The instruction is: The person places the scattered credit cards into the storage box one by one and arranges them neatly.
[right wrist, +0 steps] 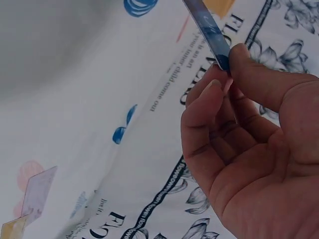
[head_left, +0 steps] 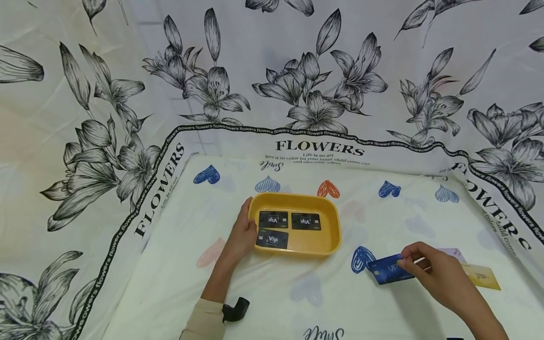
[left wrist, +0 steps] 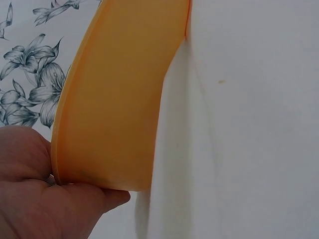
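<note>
Floral fabric (head_left: 272, 28) surrounds a heart-printed cloth (head_left: 263, 297). Right of the yellow tray (head_left: 312, 242), whose left end the left hand (head_left: 242, 236) grips, the right hand (head_left: 439, 274) pinches a blue VIP card (head_left: 384, 273) — likely light, stiff and slick, best held near an edge.

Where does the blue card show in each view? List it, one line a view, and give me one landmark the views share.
Head: lower right, where the right hand pinches the blue card.
Left wrist: not in it.
Right wrist: top edge, right of centre, the blue card nearly edge-on.
Shared landmark: the flower-printed cloth, at upper left in the left wrist view.
</note>
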`<control>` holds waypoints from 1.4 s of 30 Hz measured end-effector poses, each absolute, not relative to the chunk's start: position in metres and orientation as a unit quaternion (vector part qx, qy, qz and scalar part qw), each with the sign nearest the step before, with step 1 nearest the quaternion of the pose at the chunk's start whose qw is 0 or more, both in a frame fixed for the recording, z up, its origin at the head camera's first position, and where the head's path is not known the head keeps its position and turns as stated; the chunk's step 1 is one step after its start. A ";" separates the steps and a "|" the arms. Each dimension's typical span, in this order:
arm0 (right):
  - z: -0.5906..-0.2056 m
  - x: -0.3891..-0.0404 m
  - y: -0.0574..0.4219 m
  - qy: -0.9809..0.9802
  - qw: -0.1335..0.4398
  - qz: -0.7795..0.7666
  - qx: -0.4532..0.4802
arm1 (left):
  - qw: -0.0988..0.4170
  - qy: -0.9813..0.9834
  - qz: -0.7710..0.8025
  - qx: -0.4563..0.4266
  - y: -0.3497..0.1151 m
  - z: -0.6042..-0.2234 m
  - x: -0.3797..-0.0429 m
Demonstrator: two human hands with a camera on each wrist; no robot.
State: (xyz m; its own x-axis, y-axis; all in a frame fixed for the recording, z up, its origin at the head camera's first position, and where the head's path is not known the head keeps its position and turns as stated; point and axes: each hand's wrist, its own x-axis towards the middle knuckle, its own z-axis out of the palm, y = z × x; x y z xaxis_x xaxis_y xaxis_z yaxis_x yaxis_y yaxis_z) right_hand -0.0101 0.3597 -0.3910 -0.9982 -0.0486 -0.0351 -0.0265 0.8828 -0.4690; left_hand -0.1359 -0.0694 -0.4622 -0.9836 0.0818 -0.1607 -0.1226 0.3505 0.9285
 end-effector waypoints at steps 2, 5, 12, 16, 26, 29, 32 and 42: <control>-0.386 -0.012 0.358 0.969 0.015 -0.244 -0.023 | 0.089 0.817 0.570 -0.011 -0.069 -0.462 -0.136; -0.379 -0.016 0.354 0.970 -0.008 -0.242 -0.029 | 0.090 0.817 0.570 -0.008 -0.068 -0.462 -0.136; -0.355 -0.038 0.323 0.961 -0.061 -0.265 -0.046 | 0.092 0.816 0.570 -0.016 -0.069 -0.461 -0.137; -0.347 -0.054 0.301 0.956 -0.069 -0.278 -0.056 | 0.094 0.815 0.571 -0.018 -0.069 -0.461 -0.136; -0.351 -0.088 0.263 0.935 -0.013 -0.350 -0.054 | 0.090 0.814 0.574 -0.011 -0.070 -0.462 -0.136; -0.360 -0.093 0.256 0.929 0.005 -0.366 -0.055 | 0.092 0.816 0.570 -0.014 -0.071 -0.463 -0.137; -0.368 -0.097 0.249 0.927 0.015 -0.371 -0.059 | 0.095 0.818 0.567 -0.018 -0.071 -0.463 -0.137; -0.385 -0.104 0.235 0.924 0.034 -0.373 -0.076 | 0.092 0.814 0.573 -0.016 -0.070 -0.465 -0.139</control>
State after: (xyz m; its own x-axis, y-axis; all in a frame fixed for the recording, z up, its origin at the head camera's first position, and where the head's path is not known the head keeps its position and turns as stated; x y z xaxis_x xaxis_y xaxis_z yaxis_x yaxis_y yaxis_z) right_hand -0.1043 0.2353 -0.3846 -0.9861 -0.1663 -0.0052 -0.1161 0.7096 -0.6950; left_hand -0.1392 -0.0699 -0.4648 -0.9825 0.0797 -0.1682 -0.1313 0.3436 0.9299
